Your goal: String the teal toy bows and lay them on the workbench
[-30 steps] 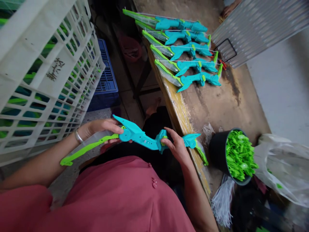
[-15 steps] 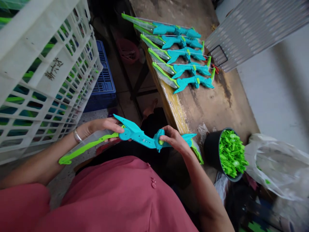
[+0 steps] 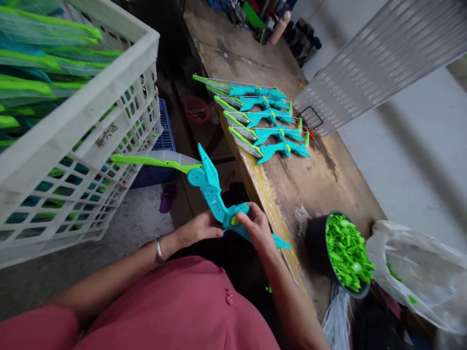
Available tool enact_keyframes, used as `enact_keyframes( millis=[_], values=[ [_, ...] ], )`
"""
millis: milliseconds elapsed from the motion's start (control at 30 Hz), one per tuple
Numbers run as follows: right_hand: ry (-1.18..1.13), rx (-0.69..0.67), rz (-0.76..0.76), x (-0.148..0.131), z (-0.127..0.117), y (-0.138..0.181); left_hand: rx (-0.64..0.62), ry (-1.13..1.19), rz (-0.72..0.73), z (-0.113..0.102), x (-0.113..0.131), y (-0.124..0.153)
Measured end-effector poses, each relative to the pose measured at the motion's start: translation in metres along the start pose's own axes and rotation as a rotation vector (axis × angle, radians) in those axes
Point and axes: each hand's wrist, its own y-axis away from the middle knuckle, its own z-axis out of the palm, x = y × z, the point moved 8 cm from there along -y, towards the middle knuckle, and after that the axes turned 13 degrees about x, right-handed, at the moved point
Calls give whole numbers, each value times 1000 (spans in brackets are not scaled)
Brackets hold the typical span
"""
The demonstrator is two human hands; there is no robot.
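A turquoise toy bow [image 3: 211,194] with a bright green limb and clear plastic along it is held in front of my body. My right hand [image 3: 257,223] is closed around its grip, thumb near a small green piece in the middle. My left hand [image 3: 200,228], with a bracelet at the wrist, holds the bow from below near the grip; some of its fingers are hidden behind it. The long green limb points left to the crate, while the other end is partly covered by my right hand and forearm.
Several similar strung toy bows [image 3: 270,116] lie in a row on the wooden table [image 3: 328,189]. At right stand a black bucket [image 3: 317,245] of small green parts and a plastic bag [image 3: 419,272]. A white crate [image 3: 134,82] full of bows is at left, beside a blue crate [image 3: 166,131].
My left hand has slid from the green limb's joint to near the grip. The bow has tilted, its left end rising. The view has shifted, showing more of the crate and table's far end.
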Motion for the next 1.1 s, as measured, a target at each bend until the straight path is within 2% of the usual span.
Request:
enact_keyframes(
  millis=[100, 167, 333, 533, 667, 800, 867, 900, 967, 1033, 1067, 1100],
  values=[
    [-17, 142, -73, -8, -6, 14, 161, -270, 139, 11, 13, 0],
    [-18, 199, -113, -15, -11, 26, 225, -357, 197, 16, 24, 1],
    [42, 302, -206, -30, -18, 56, 203, -344, 282, 31, 42, 12],
    [39, 398, -226, -23, -25, 66, 176, -488, 326, 43, 47, 14],
    [132, 488, -230, -11, -30, 67, 134, -470, 225, 46, 38, 3],
    [174, 568, -290, -14, -41, 75, 3, -246, -112, 50, 9, -7],
    [180, 462, -344, -23, -43, 79, 4, -69, -326, 46, -11, -8],
    [173, 343, -385, -30, -43, 81, 23, -6, -415, 43, -20, -8],
    [130, 0, -466, -42, -41, 93, 68, 46, -521, 38, -35, -6],
    [107, -324, -466, -42, -53, 107, 104, 32, -543, 35, -44, -4],
    [138, -346, -414, -36, -71, 107, 121, 17, -532, 34, -47, -3],
    [197, -253, -337, -26, -99, 99, 135, 2, -516, 33, -48, -2]
  ],
)
